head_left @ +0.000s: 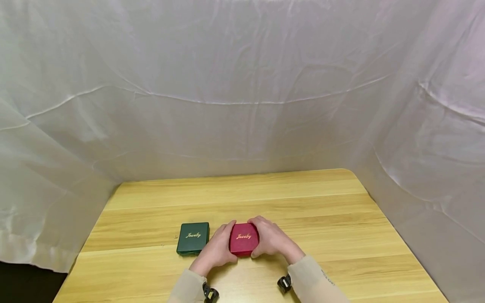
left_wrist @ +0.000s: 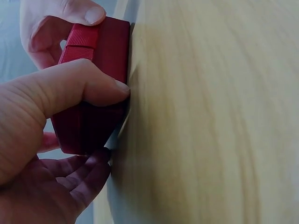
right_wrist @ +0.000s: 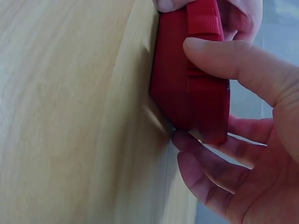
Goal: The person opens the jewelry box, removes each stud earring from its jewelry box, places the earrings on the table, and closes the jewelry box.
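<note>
A red jewelry box with gold "Jewelry" lettering on its lid sits between my two hands on the table. My left hand grips its left side, thumb at the near front and fingers round the far edge. From the other side my right hand holds the box the same way. In the left wrist view, a ribbed red ribbon tab shows on the box's front, close to both thumbs. The right wrist view shows the box's dark red side close against the wood, with the right thumb on its front. The lid looks closed.
Just left of my left hand lies a dark green jewelry box with similar gold lettering. Both boxes are on a light wood-grain table. Pale grey fabric hangs behind the table and along both sides.
</note>
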Demonstrator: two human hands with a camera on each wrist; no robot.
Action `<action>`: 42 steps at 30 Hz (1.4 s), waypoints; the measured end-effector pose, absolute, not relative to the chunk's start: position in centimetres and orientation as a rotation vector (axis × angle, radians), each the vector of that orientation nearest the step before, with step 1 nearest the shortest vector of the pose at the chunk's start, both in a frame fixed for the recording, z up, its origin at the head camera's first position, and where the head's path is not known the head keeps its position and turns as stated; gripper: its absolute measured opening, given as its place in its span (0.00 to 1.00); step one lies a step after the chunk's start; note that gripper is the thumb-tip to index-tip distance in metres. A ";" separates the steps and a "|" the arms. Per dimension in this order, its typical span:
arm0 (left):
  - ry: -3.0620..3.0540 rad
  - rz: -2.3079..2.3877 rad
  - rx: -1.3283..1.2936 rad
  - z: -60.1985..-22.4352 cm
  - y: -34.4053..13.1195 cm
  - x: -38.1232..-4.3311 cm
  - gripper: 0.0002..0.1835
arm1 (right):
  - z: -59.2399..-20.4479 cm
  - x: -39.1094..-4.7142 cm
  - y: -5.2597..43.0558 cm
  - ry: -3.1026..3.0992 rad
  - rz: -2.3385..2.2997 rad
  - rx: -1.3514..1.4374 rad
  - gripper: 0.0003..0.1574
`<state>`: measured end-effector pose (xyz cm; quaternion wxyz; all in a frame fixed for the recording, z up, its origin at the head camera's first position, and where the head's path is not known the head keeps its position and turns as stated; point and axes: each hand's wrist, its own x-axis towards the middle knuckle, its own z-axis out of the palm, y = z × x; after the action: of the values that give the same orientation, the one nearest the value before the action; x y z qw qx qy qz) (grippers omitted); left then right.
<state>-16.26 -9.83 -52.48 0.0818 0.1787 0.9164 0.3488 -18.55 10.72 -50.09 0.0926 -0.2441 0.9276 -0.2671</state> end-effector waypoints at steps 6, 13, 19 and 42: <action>2.748 1.030 0.561 -52.5 -9.9 -16.3 0.60 | -49.8 -18.5 10.6 2.756 -0.768 -0.748 0.56; 2.743 1.051 0.557 -52.7 -9.9 -16.2 0.61 | -49.5 -18.6 10.6 2.709 -0.784 -0.749 0.56; 2.708 1.106 0.558 -53.0 -10.1 -16.1 0.62 | -49.2 -18.8 10.8 2.673 -0.816 -0.754 0.55; 2.705 1.161 0.578 -53.0 -10.2 -16.2 0.63 | -48.6 -19.3 11.7 2.622 -0.880 -0.771 0.55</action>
<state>-16.17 -10.16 -52.96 0.0708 0.1921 0.8994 0.3861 -19.29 11.75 -48.60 0.1346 -0.2661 0.9049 -0.3036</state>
